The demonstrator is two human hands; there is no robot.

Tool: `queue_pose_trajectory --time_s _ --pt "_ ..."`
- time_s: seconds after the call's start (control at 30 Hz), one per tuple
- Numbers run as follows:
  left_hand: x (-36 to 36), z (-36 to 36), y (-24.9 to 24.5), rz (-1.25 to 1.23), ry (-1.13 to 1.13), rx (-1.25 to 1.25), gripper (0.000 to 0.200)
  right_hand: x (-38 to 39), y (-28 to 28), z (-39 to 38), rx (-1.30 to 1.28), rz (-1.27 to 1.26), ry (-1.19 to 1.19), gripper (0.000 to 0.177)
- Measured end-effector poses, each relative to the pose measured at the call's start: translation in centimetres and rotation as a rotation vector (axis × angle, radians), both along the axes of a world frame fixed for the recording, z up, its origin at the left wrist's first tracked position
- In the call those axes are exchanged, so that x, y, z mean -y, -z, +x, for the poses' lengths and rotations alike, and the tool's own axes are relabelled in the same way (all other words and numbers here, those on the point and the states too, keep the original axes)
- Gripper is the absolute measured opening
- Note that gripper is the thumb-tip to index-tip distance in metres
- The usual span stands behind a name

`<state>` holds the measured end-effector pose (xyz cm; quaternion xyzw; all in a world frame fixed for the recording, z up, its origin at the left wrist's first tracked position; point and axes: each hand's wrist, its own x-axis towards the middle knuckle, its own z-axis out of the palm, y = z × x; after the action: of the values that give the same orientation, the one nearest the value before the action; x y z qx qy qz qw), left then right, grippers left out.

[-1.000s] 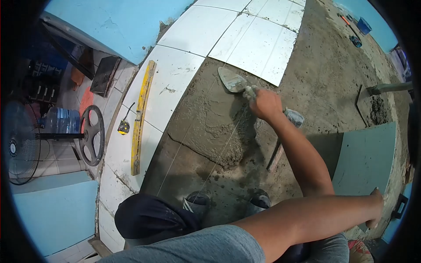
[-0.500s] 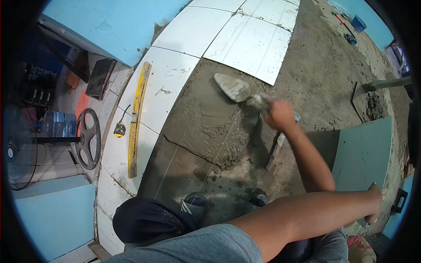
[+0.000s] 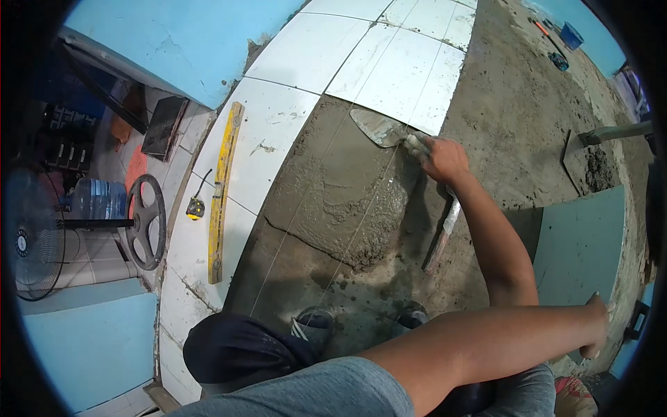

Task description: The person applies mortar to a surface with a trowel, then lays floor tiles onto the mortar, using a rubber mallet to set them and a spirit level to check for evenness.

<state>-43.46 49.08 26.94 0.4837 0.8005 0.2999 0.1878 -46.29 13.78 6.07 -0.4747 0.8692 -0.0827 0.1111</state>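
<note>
My right hand [image 3: 445, 161] is closed round the handle of a pointed trowel [image 3: 379, 128]. The blade lies on wet grey mortar [image 3: 333, 187], close to the edge of a laid white tile [image 3: 410, 76]. Across my body reaches my left arm, and its hand [image 3: 595, 326] grips the edge of a pale green tile [image 3: 580, 243] standing tilted at my right; some fingers are hidden. Thin strings run over the mortar. Below my right forearm, a narrow tool [image 3: 442, 236] lies on the floor, partly covered.
A yellow spirit level [image 3: 224, 194] and a tape measure [image 3: 195, 208] rest on the tiles at left. Beyond them are a steering wheel [image 3: 144, 222] and a fan [image 3: 35, 233]. A long-handled tool [image 3: 611, 132] lies at right, with a blue bucket [image 3: 571, 36] farther off.
The trowel and my right hand have moved a little up, toward the laid tile's edge, and the blade has turned. My left hand stays at the green tile.
</note>
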Motion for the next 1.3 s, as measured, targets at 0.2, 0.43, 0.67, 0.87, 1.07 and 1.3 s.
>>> queue_pose_trajectory --time_s 0.2,0.43,0.67,0.87,1.07,1.3 --pt "1.4 0.9 -0.4 0.011 -0.027 -0.031 0.068 -0.5 2.8 1.4 0.003 -0.015 -0.060 0.045" --pt "1.1 0.1 -0.1 -0.050 0.056 0.049 0.068 -3.8 0.7 10.1 0.151 -0.103 -0.322 0.048" --pt "3.1 0.9 -0.9 -0.015 0.039 0.057 0.072 -2.9 2.7 8.9 0.033 -0.210 -0.062 0.044" --pt "1.4 0.3 -0.5 -0.069 0.050 0.078 0.072 -7.1 2.7 16.3 0.239 -0.002 -0.271 0.050" --pt "0.9 0.4 0.1 -0.017 0.004 0.093 0.070 -6.7 -0.2 15.7 0.287 -0.102 -0.186 0.042" --pt "3.1 1.4 -0.7 0.030 -0.035 0.024 0.064 -8.2 2.8 15.0 0.224 -0.001 -0.241 0.038"
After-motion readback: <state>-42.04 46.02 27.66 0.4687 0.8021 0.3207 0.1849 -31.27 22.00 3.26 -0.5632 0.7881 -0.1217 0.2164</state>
